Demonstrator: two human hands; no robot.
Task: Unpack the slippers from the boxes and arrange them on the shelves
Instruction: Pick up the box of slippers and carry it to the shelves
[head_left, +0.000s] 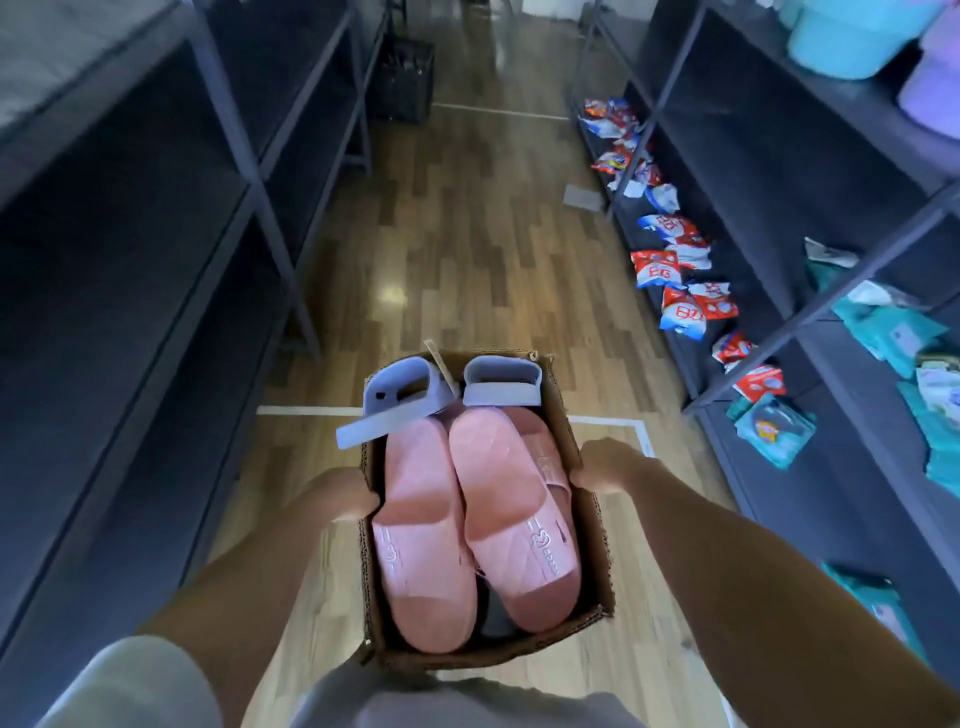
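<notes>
An open brown cardboard box (589, 545) is held in front of me at waist height over the aisle floor. Two pink slippers (457, 525) lie side by side in it, toes toward me. Two grey-blue slippers (410, 395) stand at its far end, the left one sticking out over the rim. My left hand (340, 493) grips the box's left wall. On the right wall, my right hand (605, 465) holds the rim. Dark, bare shelves (135, 249) run along the left of the aisle.
Dark shelves (779, 171) on the right carry red-and-blue packets (670, 260) on the lowest level, teal packages (774, 428) nearer me, and turquoise and lilac tubs (852, 36) up top. A black crate (402, 78) stands at the aisle's far end. The floor is wood laminate with white tape lines.
</notes>
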